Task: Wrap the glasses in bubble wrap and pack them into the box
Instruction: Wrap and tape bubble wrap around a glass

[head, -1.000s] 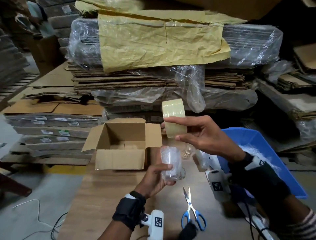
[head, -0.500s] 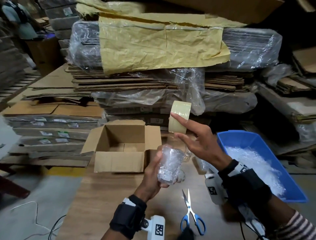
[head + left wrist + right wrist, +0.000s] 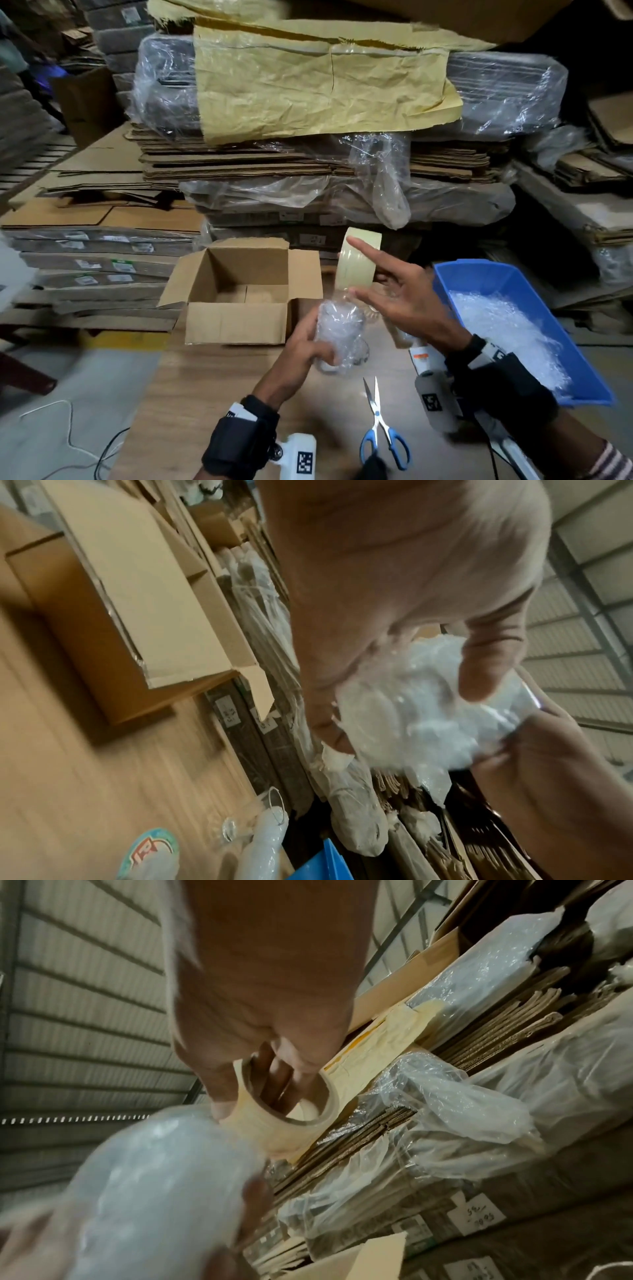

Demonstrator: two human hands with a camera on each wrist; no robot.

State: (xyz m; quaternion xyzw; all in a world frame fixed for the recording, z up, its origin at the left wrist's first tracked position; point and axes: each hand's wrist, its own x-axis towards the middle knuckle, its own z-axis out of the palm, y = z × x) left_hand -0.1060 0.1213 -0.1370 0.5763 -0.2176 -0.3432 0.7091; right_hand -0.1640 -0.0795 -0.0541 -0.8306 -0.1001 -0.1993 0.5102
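Observation:
My left hand point(image 3: 310, 346) grips a glass wrapped in bubble wrap point(image 3: 340, 334), held above the wooden table; the left wrist view shows the wrapped glass point(image 3: 421, 712) between thumb and fingers. My right hand point(image 3: 387, 287) holds a roll of pale tape point(image 3: 358, 262) just above the bundle, fingers through the core, thumb at the wrap's top, forefinger stretched out. In the right wrist view the tape roll point(image 3: 291, 1110) sits right against the wrapped glass point(image 3: 164, 1191). An open cardboard box point(image 3: 239, 291) stands left of the hands. A bare glass point(image 3: 270, 813) lies on the table.
A blue bin point(image 3: 507, 281) with bubble wrap point(image 3: 503, 329) sits at the right. Blue-handled scissors point(image 3: 382, 425) lie on the table point(image 3: 191, 387) near me. Stacks of flat cardboard point(image 3: 308, 164) wrapped in plastic rise behind the box. Cables trail on the floor at left.
My right hand has brought the tape roll down from above until it meets the top of the wrapped glass. My left hand has tilted the glass and raised it a little.

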